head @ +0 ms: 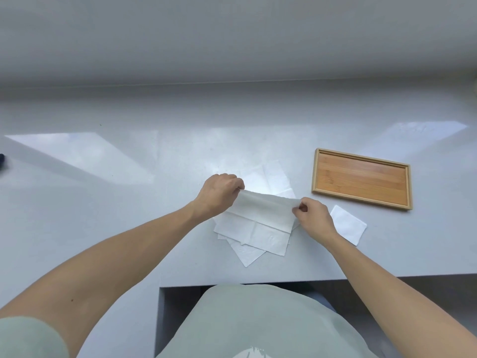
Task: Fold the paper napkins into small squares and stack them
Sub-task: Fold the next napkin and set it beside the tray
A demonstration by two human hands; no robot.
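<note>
Your left hand (219, 193) has its fingers (238, 184) pinched together on the left end of a paper napkin (263, 210), lifted off the table (129, 202). Your right hand (313, 218) pinches the napkin's right end the same way. Loose napkins (260, 239) lie underneath. Just right, one folded square (348, 224) rests beside an empty wooden tray (361, 178).

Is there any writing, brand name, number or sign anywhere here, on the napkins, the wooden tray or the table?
None can be read.
Napkin being folded: plain white, no print.
Folded square: plain white.
Wooden tray: two small dark marks near its left end, too small to tell whether they are text.
Table: bare, only glare patches.
</note>
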